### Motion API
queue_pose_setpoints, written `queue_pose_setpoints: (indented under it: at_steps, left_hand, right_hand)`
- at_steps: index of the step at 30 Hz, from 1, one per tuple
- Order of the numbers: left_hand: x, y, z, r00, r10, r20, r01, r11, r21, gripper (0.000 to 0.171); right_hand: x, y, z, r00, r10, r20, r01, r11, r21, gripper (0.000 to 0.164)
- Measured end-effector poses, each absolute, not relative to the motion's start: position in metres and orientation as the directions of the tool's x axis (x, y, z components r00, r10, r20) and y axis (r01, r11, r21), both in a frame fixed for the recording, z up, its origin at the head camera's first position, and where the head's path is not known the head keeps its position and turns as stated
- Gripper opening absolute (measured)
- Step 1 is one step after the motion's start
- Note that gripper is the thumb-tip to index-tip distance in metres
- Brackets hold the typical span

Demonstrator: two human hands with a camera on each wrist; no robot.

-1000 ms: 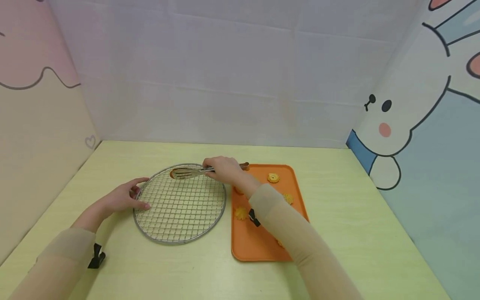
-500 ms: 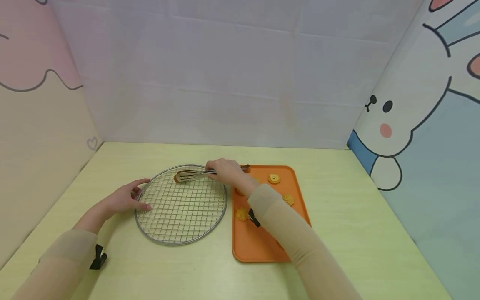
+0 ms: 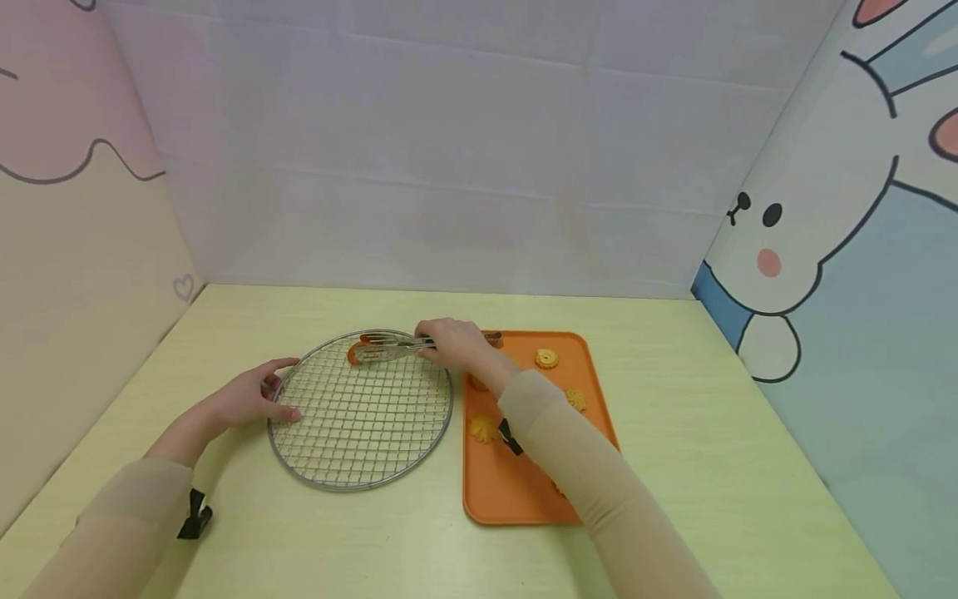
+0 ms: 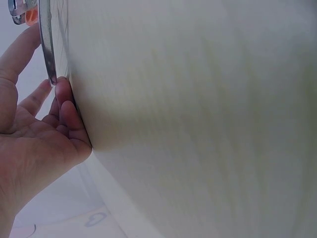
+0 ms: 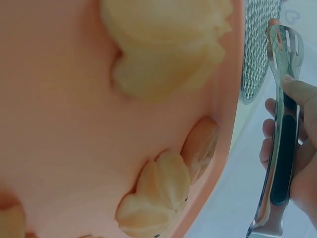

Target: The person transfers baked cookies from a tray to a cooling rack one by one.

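My left hand [image 3: 250, 395] holds the left rim of a round wire cooling rack [image 3: 359, 485], thumb over the mesh. In the left wrist view, other fingers curl beside the rim, near the table. My right hand [image 3: 452, 343] grips metal serving tongs [image 3: 382, 349] by their dark-padded handle, thumb pressed along one arm. Slotted tong heads lie over the rack's far part, slightly apart. Something orange-brown [image 3: 353, 355] shows at their tips; its kind is unclear. To the right, an orange tray [image 3: 516, 503] bears several cookies, including a pale flower-shaped one [image 3: 482, 428]; my right forearm partly hides them.
A pale wooden table [image 3: 711, 433] lies under everything. White cloth [image 3: 464, 166] closes off the back. Printed panels stand left and right, the right one with a cartoon rabbit [image 3: 786, 249]. A black wrist strap [image 3: 196, 514] hangs at my left sleeve.
The tongs have shifted slightly right, and their heads have spread apart, showing more orange-brown at the tips. My left hand, the rack and the tray look nearly unchanged.
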State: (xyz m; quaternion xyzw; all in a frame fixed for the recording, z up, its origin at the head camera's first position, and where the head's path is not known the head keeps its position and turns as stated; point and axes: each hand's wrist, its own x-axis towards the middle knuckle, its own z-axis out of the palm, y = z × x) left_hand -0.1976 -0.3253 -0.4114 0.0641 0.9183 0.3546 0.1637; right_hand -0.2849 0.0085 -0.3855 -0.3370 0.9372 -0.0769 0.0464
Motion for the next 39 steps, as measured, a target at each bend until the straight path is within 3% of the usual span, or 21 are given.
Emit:
queue_pose_setpoints:
  at_steps: [20,39]
  left_hand:
    - [-0.195,-0.324,-0.409,-0.940,0.224,-0.258,0.000,0.755,0.655,0.100]
    - [-0.196,-0.325,-0.409,-0.941,0.230,-0.250,0.002,0.740,0.673,0.100]
  right_hand:
    - [-0.277,0.030,-0.367,-0.776,-0.630,-0.029,-0.618,0.769,-0.164,0.052]
    - [-0.255,0.076,-0.327,-0.750,-0.659,0.065,-0.660,0.736,-0.153,0.050]
